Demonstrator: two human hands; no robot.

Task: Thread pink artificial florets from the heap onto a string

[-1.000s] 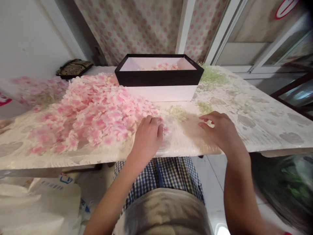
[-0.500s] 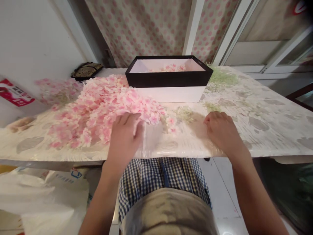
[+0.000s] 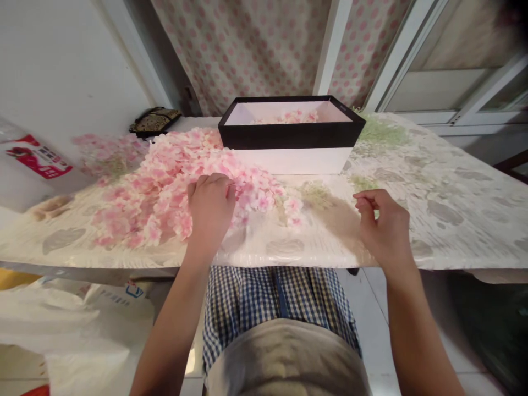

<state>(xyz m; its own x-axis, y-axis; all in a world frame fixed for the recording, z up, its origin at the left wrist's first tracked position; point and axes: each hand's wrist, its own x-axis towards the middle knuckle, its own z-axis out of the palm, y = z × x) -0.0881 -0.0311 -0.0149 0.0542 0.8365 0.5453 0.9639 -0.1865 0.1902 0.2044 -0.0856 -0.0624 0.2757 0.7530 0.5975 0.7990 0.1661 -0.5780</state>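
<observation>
A large heap of pink artificial flowers (image 3: 169, 176) covers the left part of the table. My left hand (image 3: 211, 206) is at the heap's front right, back up, fingers curled down against the blossoms; what they grip, if anything, is hidden. To the right, my right hand (image 3: 385, 225) is just above the tablecloth, thumb and forefinger pinched together. Anything in that pinch is too small to make out. Between the hands lie a loose pink blossom (image 3: 293, 206) and a small clump of pale green sprigs (image 3: 317, 193).
Behind the flowers stands a black-rimmed white box (image 3: 289, 159) with pink petals inside. Green sprigs (image 3: 381, 131) lie to its right. A dark patterned pouch (image 3: 155, 121) sits at the back left. The patterned tablecloth (image 3: 466, 220) reaches the table's front edge.
My right hand has turned, so its thumb and forefinger now show pinched. My left hand has shifted slightly up and deeper into the pink flowers. The view has swung a little left.
</observation>
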